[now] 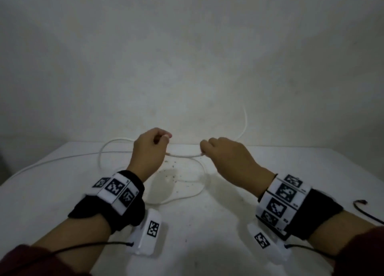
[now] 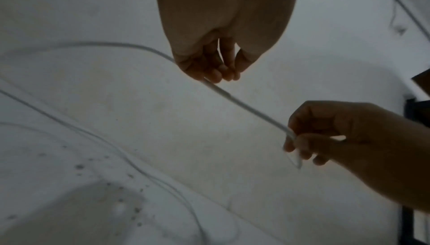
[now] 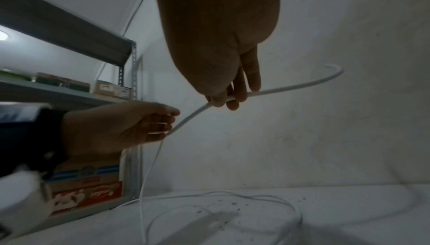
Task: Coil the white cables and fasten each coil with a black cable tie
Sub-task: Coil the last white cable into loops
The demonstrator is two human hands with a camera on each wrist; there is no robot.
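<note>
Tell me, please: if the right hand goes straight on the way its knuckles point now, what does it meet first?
Probably the left hand. The right hand points leftward along the cable stretched between them, with only air in between. Depth is unclear, so it might pass just beside it.

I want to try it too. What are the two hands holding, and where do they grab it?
Both hold one thin white cable. The left hand and right hand each pinch it along its length, a short raised stretch between them; the rest lies loose on the white table.
</note>
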